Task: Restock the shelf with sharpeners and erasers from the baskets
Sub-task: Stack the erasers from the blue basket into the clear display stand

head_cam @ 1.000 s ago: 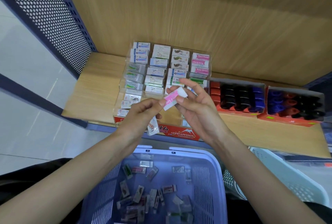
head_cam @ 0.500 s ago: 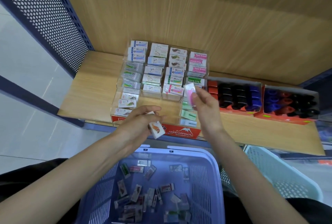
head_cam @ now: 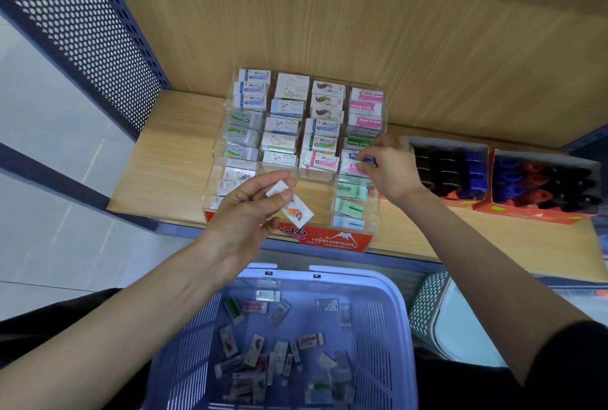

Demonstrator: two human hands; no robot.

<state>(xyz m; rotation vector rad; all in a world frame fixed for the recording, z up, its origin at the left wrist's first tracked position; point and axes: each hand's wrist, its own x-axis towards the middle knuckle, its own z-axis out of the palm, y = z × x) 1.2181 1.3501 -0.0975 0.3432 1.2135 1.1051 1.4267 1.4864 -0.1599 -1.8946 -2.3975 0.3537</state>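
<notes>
Shelf (head_cam: 171, 159): wooden; I see the eraser display (head_cam: 339, 240) at its front edge.
Basket (head_cam: 371, 327): purple, below the shelf's front edge; loose erasers (head_cam: 253, 348) inside.
Sharpener boxes (head_cam: 447, 166): two, red, toward the shelf's right edge.
Left hand (head_cam: 243, 212): fingers curled, pinching an orange-print eraser (head_cam: 296, 208) over the display's front.
Right hand (head_cam: 391, 169): fingertips pinching a pink eraser (head_cam: 353, 167) in the display's right column.

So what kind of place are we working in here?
Most likely a stationery shop aisle: a clear tiered display labelled Hard Eraser full of packaged erasers, cardboard trays of sharpeners beside it, and a wooden shelf with a perforated side panel.
</notes>
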